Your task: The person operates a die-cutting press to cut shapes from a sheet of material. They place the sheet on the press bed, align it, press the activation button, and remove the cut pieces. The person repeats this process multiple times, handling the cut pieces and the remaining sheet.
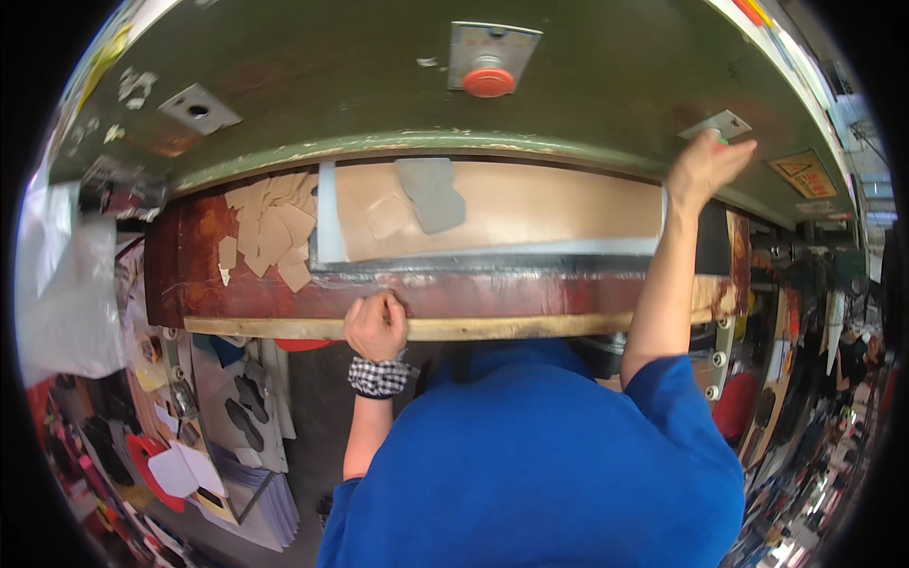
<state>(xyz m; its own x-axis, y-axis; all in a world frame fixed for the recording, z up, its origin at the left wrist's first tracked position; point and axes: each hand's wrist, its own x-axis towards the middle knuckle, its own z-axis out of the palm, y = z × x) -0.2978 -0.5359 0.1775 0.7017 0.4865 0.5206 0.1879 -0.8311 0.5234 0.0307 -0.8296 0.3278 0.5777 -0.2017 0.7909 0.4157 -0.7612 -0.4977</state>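
My left hand (pixel 376 325), a checked black-and-white band at its wrist, rests with curled fingers on the wooden front edge (pixel 492 328) of the dark red work table (pixel 530 293). Nothing shows in it. At the far right my right hand (pixel 708 170) reaches up to a green button (pixel 721 141) on the green machine front, its fingers stretched out and the palm side against or very near the button. Between the hands lies a tan sheet (pixel 559 204) on a pale blue-white board (pixel 327 218). A grey flat shaped piece (pixel 433 196) sits on the sheet's left half.
Several tan cut pieces (pixel 275 227) are heaped on the table's left end. The green machine front (pixel 331 76) spans the far side, with a red button (pixel 489 82) in the middle and a metal plate (pixel 199 110) at left. Clear plastic (pixel 66 284) hangs at far left.
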